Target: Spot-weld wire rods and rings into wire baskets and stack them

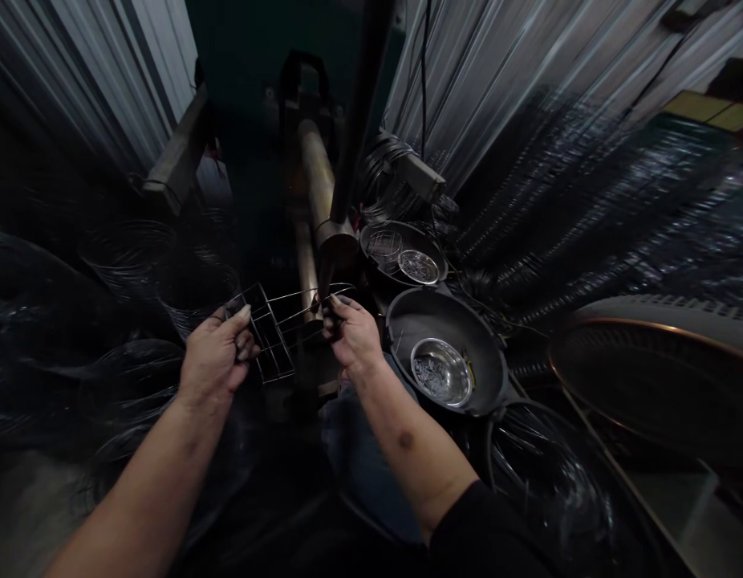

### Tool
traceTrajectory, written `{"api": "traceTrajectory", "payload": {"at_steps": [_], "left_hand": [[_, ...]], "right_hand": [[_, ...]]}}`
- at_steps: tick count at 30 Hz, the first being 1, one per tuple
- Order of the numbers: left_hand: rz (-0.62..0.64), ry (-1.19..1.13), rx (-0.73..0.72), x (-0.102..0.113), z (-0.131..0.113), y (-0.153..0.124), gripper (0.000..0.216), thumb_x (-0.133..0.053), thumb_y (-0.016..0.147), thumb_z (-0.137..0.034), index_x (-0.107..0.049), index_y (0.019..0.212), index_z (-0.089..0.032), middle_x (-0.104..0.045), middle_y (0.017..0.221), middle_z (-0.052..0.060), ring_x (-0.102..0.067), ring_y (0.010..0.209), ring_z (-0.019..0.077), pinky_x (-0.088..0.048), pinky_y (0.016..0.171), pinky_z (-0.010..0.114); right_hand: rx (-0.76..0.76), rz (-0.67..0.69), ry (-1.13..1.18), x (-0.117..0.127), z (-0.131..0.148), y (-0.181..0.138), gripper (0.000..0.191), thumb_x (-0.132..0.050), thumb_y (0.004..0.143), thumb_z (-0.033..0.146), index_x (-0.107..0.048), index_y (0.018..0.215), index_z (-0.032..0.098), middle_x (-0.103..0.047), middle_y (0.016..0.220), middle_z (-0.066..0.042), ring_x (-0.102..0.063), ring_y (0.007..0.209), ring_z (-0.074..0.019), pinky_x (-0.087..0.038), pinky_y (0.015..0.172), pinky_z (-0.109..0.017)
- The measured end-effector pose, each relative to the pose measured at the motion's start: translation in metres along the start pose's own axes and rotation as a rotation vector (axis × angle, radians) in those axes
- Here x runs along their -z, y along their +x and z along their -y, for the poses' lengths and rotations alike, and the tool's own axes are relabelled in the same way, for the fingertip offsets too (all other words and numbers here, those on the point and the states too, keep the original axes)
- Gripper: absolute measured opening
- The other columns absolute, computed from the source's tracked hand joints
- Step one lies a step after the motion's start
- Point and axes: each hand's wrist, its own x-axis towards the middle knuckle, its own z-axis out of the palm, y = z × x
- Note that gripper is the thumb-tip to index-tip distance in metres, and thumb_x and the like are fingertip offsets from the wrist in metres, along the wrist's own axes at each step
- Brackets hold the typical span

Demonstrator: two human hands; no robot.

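A thin wire rack (274,337) stretches between my two hands in front of a machine with a metal arm. My left hand (218,349) is closed on the rack's left end, thumb on top. With its fingers pinched, my right hand (351,329) is at the rack's right end, close under the tip of a dark upright rod (353,120). What lies between the right fingertips is too small and dark to make out. Below the rod, a thick metal cylinder (320,185) runs back to the machine.
To the right, a dark pan (401,321) bears a steel bowl (442,372) of small metal pieces. Behind it, another pan (377,229) holds a second bowl (418,266) and wire parts. A round fan-like guard (648,321) stands far right. Wire bundles (131,249) lie left.
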Motion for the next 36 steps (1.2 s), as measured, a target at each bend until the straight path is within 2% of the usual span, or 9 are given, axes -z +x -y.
{"api": "traceTrajectory", "payload": {"at_steps": [5,11,14,17,20,24,31,33,36], "left_hand": [[-0.009,0.002,-0.009,0.001,-0.001,0.000,0.023,-0.072,0.064,-0.021,-0.051,0.073,-0.018,-0.034,0.042,-0.010,-0.028,0.033,0.0043,-0.028,0.035,0.016],[0.049,-0.031,0.024,0.005,-0.005,-0.005,0.023,-0.074,0.061,-0.019,-0.054,0.072,-0.016,-0.041,0.048,-0.008,-0.035,0.039,0.0044,-0.032,0.038,0.015],[0.039,0.058,0.102,0.024,-0.006,-0.019,0.027,-0.075,0.061,-0.032,-0.061,0.074,-0.013,-0.058,0.061,0.002,-0.053,0.052,0.0107,-0.045,0.047,0.020],[0.030,0.159,0.128,0.059,0.000,-0.044,0.053,-0.077,0.055,-0.043,-0.067,0.097,-0.012,-0.067,0.080,0.011,-0.064,0.071,0.0229,-0.053,0.058,0.030],[0.207,0.276,0.096,0.092,0.009,-0.077,0.074,-0.080,0.049,-0.042,-0.064,0.117,-0.018,-0.067,0.100,0.016,-0.064,0.088,0.0318,-0.054,0.072,0.040],[0.496,0.805,-0.158,0.105,0.021,-0.111,0.084,-0.087,0.036,-0.023,-0.065,0.118,-0.028,-0.066,0.111,0.012,-0.057,0.108,0.0349,-0.043,0.097,0.045],[0.657,0.963,-0.334,0.084,0.038,-0.119,0.033,-0.075,0.062,-0.032,-0.074,0.095,-0.036,-0.071,0.071,0.004,-0.067,0.073,0.0243,-0.030,0.106,0.053],[0.653,0.980,-0.274,0.080,0.039,-0.120,0.028,-0.075,0.063,-0.039,-0.075,0.090,-0.033,-0.072,0.079,0.005,-0.066,0.083,0.0255,-0.041,0.100,0.048],[0.585,0.972,-0.046,0.077,0.043,-0.117,0.039,-0.068,0.069,-0.049,-0.073,0.100,-0.026,-0.072,0.091,0.006,-0.066,0.086,0.0254,-0.053,0.081,0.038]], "right_hand": [[-0.040,0.029,-0.096,0.011,-0.021,-0.015,0.023,-0.072,0.063,0.031,-0.062,0.078,0.016,-0.063,0.061,0.002,-0.053,0.048,-0.0078,-0.033,0.044,-0.019],[-0.155,0.347,-0.324,0.022,-0.058,-0.060,0.028,-0.078,0.054,0.026,-0.072,0.080,0.018,-0.068,0.071,0.002,-0.058,0.067,-0.0113,-0.045,0.064,-0.024],[-0.170,0.356,-0.362,0.026,-0.054,-0.085,0.021,-0.077,0.056,0.025,-0.072,0.075,0.017,-0.067,0.068,0.002,-0.058,0.064,-0.0112,-0.047,0.064,-0.025],[-0.272,0.412,-0.290,0.033,-0.035,-0.108,0.024,-0.079,0.056,0.023,-0.071,0.078,0.015,-0.070,0.072,-0.001,-0.062,0.066,-0.0122,-0.049,0.068,-0.026],[-0.420,0.383,-0.159,0.042,-0.018,-0.118,0.029,-0.081,0.055,0.020,-0.068,0.080,0.013,-0.072,0.073,-0.005,-0.065,0.063,-0.0144,-0.051,0.066,-0.028],[-0.474,0.273,-0.088,0.052,-0.007,-0.107,0.023,-0.078,0.055,0.014,-0.064,0.073,0.011,-0.071,0.069,-0.006,-0.062,0.053,-0.0119,-0.051,0.056,-0.025],[-0.302,0.294,-0.357,0.074,0.007,-0.079,0.025,-0.074,0.067,0.032,-0.063,0.077,0.011,-0.069,0.071,-0.006,-0.063,0.054,-0.0135,-0.051,0.055,-0.027],[-0.134,0.275,-0.554,0.096,0.016,-0.069,0.031,-0.072,0.067,0.040,-0.063,0.077,0.013,-0.069,0.070,-0.005,-0.062,0.053,-0.0138,-0.049,0.053,-0.026],[0.100,0.067,-0.903,0.149,0.035,-0.045,0.027,-0.066,0.071,0.039,-0.063,0.080,0.014,-0.068,0.071,-0.003,-0.063,0.054,-0.0134,-0.047,0.054,-0.024]]}}
